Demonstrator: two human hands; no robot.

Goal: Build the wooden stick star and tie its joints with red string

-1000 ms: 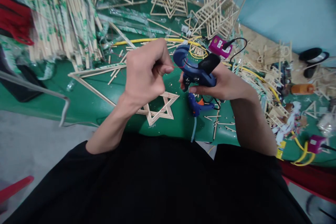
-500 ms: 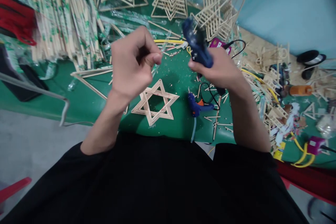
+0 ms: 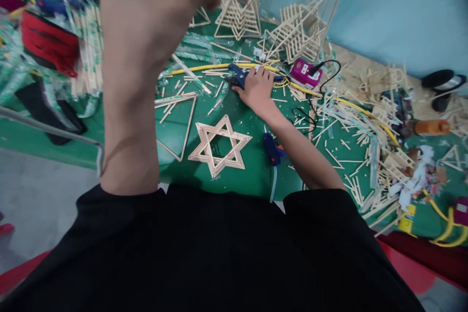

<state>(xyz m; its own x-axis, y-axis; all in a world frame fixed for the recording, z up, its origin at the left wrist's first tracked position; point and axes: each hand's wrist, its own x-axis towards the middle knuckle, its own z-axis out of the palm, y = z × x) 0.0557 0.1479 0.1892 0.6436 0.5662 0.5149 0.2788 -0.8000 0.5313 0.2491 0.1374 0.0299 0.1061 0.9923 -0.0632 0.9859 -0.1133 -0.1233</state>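
Note:
My left hand (image 3: pixel 157 5) is raised close to the camera, cut off by the top edge. Its thumb and fingers look curled together; whatever they may hold cannot be made out. My right hand (image 3: pixel 259 90) is at the table, its fingers over a dark blue hand cutter (image 3: pixel 239 77) beside a yellow cable. Between my forearms lies a six-pointed star of layered wooden sticks (image 3: pixel 239 145). Just right of the star rests a blue glue gun (image 3: pixel 271 150) with a clear glue stick out of its back, partly behind my right forearm.
Stick star frames (image 3: pixel 239 17) stand along the back wall. A purple power box (image 3: pixel 305 73) sits behind my right hand. Loose sticks (image 3: pixel 356 131) cover the right side. At left are a red pouch (image 3: pixel 49 41) and bundled sticks (image 3: pixel 91 53).
My left hand has risen toward the camera. My right hand has lowered the cutter from the air to the table, farther left. The view has shifted slightly left.

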